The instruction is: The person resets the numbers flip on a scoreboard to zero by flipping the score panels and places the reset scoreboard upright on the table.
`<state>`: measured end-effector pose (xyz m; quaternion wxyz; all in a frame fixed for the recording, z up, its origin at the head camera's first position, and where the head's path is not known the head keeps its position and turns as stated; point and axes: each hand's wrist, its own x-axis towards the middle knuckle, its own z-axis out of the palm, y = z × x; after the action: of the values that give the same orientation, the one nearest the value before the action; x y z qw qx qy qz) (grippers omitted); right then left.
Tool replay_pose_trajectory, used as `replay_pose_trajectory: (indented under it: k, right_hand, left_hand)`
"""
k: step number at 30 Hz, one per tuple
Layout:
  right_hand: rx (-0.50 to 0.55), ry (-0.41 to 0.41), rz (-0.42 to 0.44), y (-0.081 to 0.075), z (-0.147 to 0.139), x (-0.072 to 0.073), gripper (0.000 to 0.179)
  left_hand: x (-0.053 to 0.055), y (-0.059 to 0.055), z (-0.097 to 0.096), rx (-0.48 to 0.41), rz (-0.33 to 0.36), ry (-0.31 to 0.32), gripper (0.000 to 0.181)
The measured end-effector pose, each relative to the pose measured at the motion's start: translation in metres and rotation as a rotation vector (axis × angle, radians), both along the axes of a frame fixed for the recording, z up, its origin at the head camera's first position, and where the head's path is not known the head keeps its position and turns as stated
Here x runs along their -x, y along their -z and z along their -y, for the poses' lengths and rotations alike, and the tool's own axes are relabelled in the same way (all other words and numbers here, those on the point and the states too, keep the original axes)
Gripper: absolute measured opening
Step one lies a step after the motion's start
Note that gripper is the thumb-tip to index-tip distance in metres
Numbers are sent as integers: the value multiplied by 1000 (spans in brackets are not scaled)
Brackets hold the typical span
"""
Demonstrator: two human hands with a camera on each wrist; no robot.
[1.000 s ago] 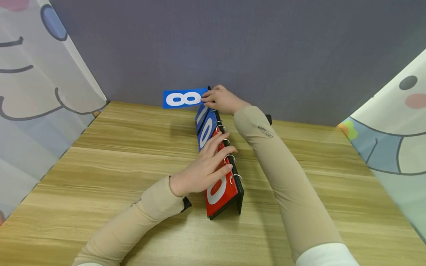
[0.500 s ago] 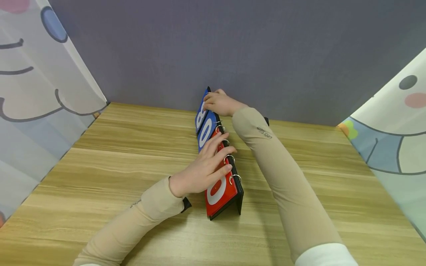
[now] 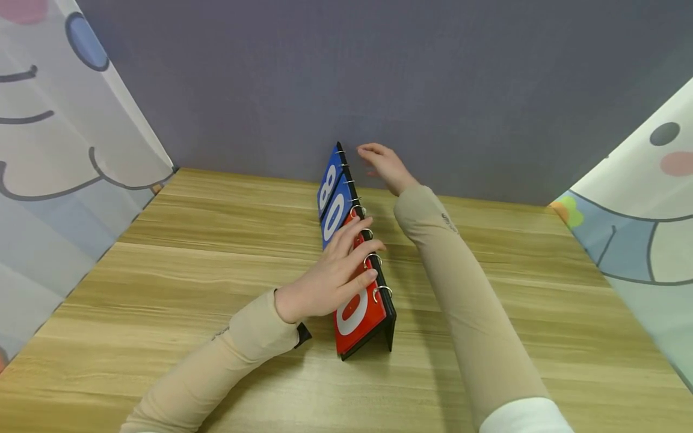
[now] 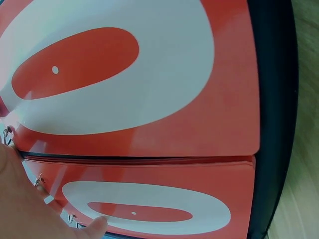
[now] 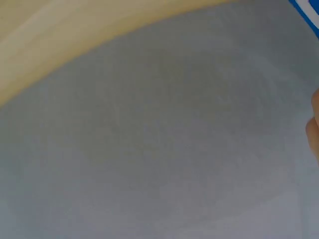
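Note:
A flip scoreboard (image 3: 392, 328) stands like a tent on the table, its number cards hung on metal rings along the top edge. Its far half shows a blue 8 card (image 3: 327, 187) and a blue 0 card (image 3: 336, 210); the near half has red 0 cards (image 4: 199, 114). My left hand (image 3: 330, 276) rests across the red cards with fingers spread, partly hiding them in the head view. Off to the right of the board's far end, my right hand (image 3: 387, 166) hangs in the air with loosely bent fingers and holds nothing.
The wooden table (image 3: 227, 240) spreads around the scoreboard. Behind it rises a grey partition (image 3: 346, 72). Cartoon-printed curtains flank both sides, a left one (image 3: 65, 150) and a right one (image 3: 649, 210).
The blue 8 card has swung down from sticking out sideways and now lies on the board. My right hand has let go and moved right, away from it. The left hand stays put.

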<state>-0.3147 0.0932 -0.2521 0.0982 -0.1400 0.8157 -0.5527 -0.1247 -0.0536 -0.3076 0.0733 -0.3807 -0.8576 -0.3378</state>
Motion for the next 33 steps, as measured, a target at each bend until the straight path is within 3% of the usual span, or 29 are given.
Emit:
replay_pose_trajectory:
  k: [6,13,18,22,27,33]
  right_hand:
    - [98,15,194,25,-6,-1,47]
    - [218,39,330,51,-2,-2,47]
    - [229,-27,425,67,-2,-2,51]
    - [249,-83,465,78,-4,-3,53]
    - [306,-50,485,84,-5,-3,55]
    - [411,-10,518,83,-5,-1,55]
  left_hand:
    - [0,1,0,3,-16,-4,46]
    - [-1,-1,-1,8,-6,-9,60]
    - [-1,0,-1,3,-16,-8,45]
    - [-2,0,-1,-3,-14,-9,34]
    - [-2,0,-1,-15,-11,-4,34]
    - [-1,1,1,-8,-23,-4,50]
